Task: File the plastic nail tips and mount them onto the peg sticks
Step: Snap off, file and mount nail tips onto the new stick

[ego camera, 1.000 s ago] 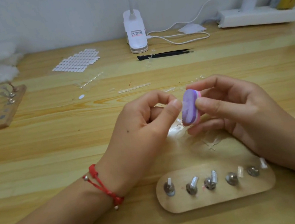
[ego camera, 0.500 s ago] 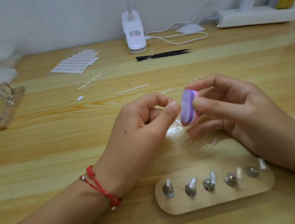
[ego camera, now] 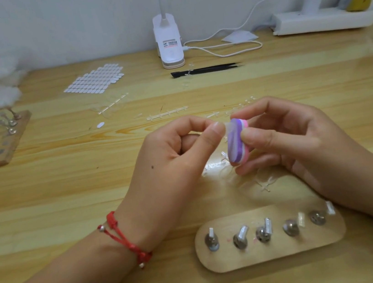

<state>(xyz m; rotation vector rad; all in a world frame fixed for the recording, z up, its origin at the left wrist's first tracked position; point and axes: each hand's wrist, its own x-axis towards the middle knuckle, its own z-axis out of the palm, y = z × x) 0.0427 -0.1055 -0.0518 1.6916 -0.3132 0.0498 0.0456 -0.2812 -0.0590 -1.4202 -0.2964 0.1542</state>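
My left hand (ego camera: 172, 165) pinches a small clear nail tip (ego camera: 228, 127) between thumb and forefinger. The tip presses against a purple, white and pink file block (ego camera: 237, 142), which my right hand (ego camera: 298, 140) grips between thumb and fingers. Both hands hover above the wooden table. Near the front edge lies an oval wooden peg board (ego camera: 275, 252) with several metal peg sticks (ego camera: 241, 238); clear tips sit on them.
Loose clear tips and sprue strips (ego camera: 167, 114) lie beyond and under the hands. A sheet of adhesive tabs (ego camera: 95, 79), black tweezers (ego camera: 206, 69), a white clip lamp (ego camera: 169, 45) with its cable, and a second peg board (ego camera: 10, 139) at far left.
The file block has shifted slightly against the nail tip, showing more of its pink edge; both hands stay in nearly the same place.
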